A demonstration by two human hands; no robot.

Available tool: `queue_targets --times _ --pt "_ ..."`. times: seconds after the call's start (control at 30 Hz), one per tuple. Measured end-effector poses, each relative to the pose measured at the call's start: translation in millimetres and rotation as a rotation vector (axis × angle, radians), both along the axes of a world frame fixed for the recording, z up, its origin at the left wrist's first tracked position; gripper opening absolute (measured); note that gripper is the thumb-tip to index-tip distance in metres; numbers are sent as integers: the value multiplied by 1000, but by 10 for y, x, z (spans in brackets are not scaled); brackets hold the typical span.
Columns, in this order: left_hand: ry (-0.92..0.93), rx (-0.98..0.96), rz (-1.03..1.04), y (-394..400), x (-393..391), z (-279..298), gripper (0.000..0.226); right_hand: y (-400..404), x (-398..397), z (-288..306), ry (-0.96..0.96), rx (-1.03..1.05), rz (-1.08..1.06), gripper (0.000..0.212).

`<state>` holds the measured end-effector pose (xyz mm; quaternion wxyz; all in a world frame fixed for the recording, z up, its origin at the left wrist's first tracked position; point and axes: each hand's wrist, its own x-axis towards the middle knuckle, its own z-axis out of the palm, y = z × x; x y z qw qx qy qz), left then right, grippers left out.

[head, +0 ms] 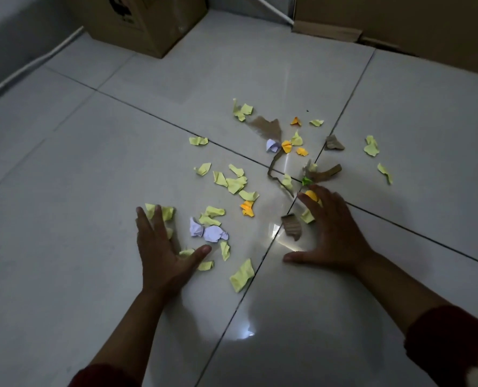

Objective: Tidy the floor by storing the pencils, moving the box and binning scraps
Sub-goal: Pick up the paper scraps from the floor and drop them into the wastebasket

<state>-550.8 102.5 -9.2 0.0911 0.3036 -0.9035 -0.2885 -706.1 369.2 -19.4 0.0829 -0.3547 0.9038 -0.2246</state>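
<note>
Several crumpled paper scraps lie scattered over the white tiled floor: yellow scraps (234,184), two white balls (209,232), orange bits (247,208) and torn brown cardboard pieces (268,127). My left hand (162,244) lies flat with fingers spread over yellow scraps at the left edge of the pile. My right hand (331,230) is spread flat on the floor over an orange-yellow scrap (312,195), beside a brown cardboard scrap (292,227). Neither hand grips anything. No pencils are in view.
A brown cardboard box (148,20) stands against the wall at the back left. More flattened cardboard (399,23) leans at the back right. A white pipe (28,65) runs along the left wall. Tile floor (64,191) stretches to the left.
</note>
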Motion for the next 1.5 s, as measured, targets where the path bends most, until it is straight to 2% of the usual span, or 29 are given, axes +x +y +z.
queue_targets --times 0.13,0.4,0.53,0.63,0.83,0.93,1.07,1.27,1.4,1.5 --pt "-53 2 -98 -105 -167 21 127 -93 15 -21 41 -13 77 112" --pt "3 21 -538 96 -274 7 112 -380 70 -26 63 40 154 105" --pt "-6 -110 -697 185 -199 -69 114 -489 99 -55 124 63 234 93" --pt "25 -192 -660 263 -205 -125 101 -502 107 -75 170 -4 212 78" --pt "213 -289 -587 454 -310 -216 41 -516 165 -89 257 -163 127 32" --pt "234 -290 -536 475 -334 -215 27 -509 188 -104 295 -199 100 21" --pt "221 -303 -474 508 -381 -208 28 -508 206 -132 240 -243 39 25" --pt "208 -251 -483 491 -399 -220 32 -481 212 -132 570 -126 65 17" --pt "113 -419 -437 505 -381 -177 14 -410 269 -125 482 -116 -48 31" --pt "99 -485 -435 463 -382 -172 23 -385 292 -75 350 -192 -130 35"
